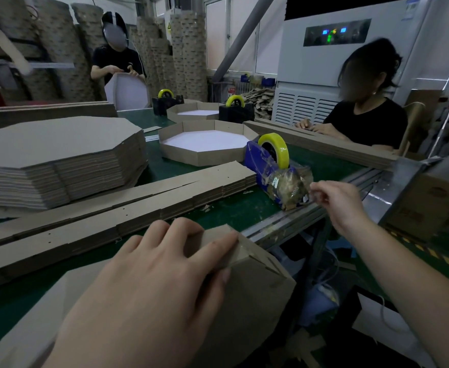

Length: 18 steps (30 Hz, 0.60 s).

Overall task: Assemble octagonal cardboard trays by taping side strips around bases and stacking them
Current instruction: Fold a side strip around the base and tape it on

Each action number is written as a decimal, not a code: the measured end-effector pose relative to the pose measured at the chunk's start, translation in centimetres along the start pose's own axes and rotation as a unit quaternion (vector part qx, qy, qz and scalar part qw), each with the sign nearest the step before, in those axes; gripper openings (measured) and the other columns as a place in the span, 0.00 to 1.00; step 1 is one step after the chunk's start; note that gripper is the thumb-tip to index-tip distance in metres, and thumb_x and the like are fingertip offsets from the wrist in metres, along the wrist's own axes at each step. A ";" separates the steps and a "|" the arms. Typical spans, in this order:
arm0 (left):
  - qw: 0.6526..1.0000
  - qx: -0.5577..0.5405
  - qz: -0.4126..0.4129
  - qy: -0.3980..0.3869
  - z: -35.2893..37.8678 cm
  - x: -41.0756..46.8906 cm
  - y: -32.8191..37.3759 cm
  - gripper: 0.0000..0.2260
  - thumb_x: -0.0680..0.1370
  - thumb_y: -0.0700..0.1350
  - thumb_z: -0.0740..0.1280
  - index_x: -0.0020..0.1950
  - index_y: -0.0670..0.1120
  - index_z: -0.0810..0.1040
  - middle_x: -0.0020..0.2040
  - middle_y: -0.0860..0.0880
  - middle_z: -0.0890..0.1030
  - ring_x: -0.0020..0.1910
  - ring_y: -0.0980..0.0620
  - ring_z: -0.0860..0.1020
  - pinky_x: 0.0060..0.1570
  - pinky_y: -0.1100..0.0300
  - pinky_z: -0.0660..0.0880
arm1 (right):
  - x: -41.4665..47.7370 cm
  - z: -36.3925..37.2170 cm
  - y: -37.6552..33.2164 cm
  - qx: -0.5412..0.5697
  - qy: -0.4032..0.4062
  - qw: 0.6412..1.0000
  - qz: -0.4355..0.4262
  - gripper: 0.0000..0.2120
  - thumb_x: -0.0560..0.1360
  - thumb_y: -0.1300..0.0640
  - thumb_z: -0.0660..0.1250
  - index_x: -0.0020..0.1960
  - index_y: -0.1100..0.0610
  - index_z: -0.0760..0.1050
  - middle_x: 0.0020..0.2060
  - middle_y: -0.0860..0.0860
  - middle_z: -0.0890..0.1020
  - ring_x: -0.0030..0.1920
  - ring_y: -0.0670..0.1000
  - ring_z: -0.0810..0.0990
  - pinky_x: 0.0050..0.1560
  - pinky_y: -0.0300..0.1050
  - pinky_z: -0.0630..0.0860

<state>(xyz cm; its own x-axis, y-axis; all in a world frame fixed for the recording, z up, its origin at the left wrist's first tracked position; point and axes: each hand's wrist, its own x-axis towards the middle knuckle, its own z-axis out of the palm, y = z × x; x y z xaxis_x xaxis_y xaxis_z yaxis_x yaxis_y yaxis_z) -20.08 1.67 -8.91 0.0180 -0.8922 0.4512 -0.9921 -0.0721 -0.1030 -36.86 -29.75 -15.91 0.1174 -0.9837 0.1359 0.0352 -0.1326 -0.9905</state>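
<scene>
Pressing flat, fingers spread, the left hand [154,272] holds a side strip [247,258] against the cardboard tray [257,301] at the near edge of the green tabletop [231,208]. The right hand [334,200] pinches the clear tape end at the blue tape dispenser [273,166]. Beyond lie loose strips [117,208], a stack of octagonal bases [58,155] and a finished tray [204,147].
</scene>
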 end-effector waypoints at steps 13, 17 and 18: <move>1.000 -0.006 -0.006 -0.022 -0.5 -0.4 -0.1 0.20 0.74 0.59 0.55 0.58 0.57 0.80 0.45 0.52 0.80 0.39 0.49 0.80 0.32 0.56 0.75 | -1.9 -1.6 -1.8 -0.320 0.062 0.945 -0.007 0.06 0.75 0.57 0.70 0.40 0.57 0.82 0.45 0.56 0.84 0.47 0.58 0.79 0.50 0.53 0.75; 0.999 -0.018 -0.008 -0.036 -0.5 -0.5 -0.2 0.21 0.74 0.59 0.54 0.59 0.56 0.80 0.46 0.53 0.80 0.40 0.49 0.80 0.33 0.55 0.76 | -3.9 0.0 -3.7 -0.336 0.045 0.931 -0.135 0.05 0.75 0.55 0.71 0.40 0.54 0.79 0.46 0.51 0.74 0.50 0.54 0.74 0.50 0.46 0.66; 0.999 -0.019 -0.010 -0.045 -0.6 -0.5 -0.1 0.21 0.74 0.59 0.54 0.59 0.56 0.80 0.47 0.53 0.80 0.41 0.49 0.80 0.33 0.55 0.76 | -4.6 0.7 -4.6 -0.335 0.024 0.928 -0.163 0.05 0.74 0.55 0.71 0.40 0.54 0.78 0.44 0.49 0.72 0.49 0.52 0.73 0.50 0.45 0.65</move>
<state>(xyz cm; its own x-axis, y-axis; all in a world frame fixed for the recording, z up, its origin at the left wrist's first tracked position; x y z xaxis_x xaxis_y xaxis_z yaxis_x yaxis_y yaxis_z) -20.03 2.36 -8.54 0.0469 -0.9273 0.3714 -0.9954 -0.0743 -0.0600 -36.92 -24.52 -12.01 0.1648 -0.8803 0.4449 -0.5650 -0.4540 -0.6890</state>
